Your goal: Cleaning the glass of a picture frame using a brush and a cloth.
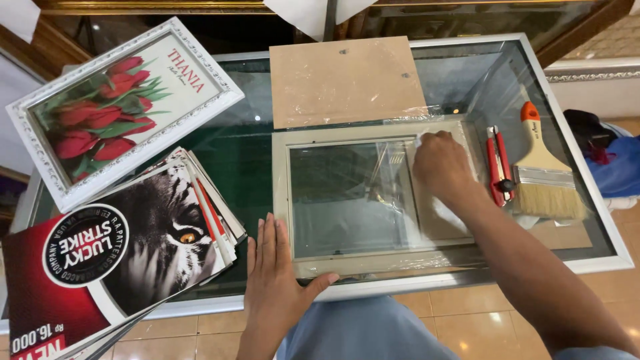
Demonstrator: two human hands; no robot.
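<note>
A pale picture frame [283, 200] lies face down on the glass table, with a glass pane [347, 200] in its opening and clear plastic wrap over its right part. My left hand [273, 267] rests flat, fingers together, on the frame's near left corner. My right hand [441, 167] is closed on a small white cloth or wad and presses it on the frame's far right part, by the pane's edge. A brown backing board [347, 80] lies just beyond the frame.
A red cutter knife [497, 167] and a wide paintbrush [543, 170] lie right of the frame. A white-framed picture of red tulips [127, 100] sits at far left. A stack of printed posters [133, 253] overhangs the near left table edge [600, 263].
</note>
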